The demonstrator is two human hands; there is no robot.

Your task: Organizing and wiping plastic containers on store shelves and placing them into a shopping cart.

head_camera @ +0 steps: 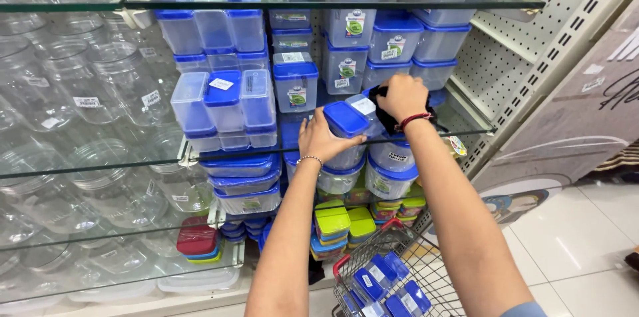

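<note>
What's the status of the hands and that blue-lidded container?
Left hand gripping blue-lidded container. Right hand clutching black cloth. Stacked containers crowd behind.

The left hand (319, 137) grips a lidded container (346, 127) on the glass shelf (100, 167), with the right hand (401, 96) just right of it, holding a cloth (385, 117). Stacked containers (223, 107) stand left of the grip; a wire basket (399, 270) sits below.

Stacked blue-lidded containers (393, 41) crowd the glass shelf (476, 132) wall to wall, the upper glass shelf (333, 3) caps the room above them, leaving open space only toward the aisle over the wire basket (406, 250).
</note>
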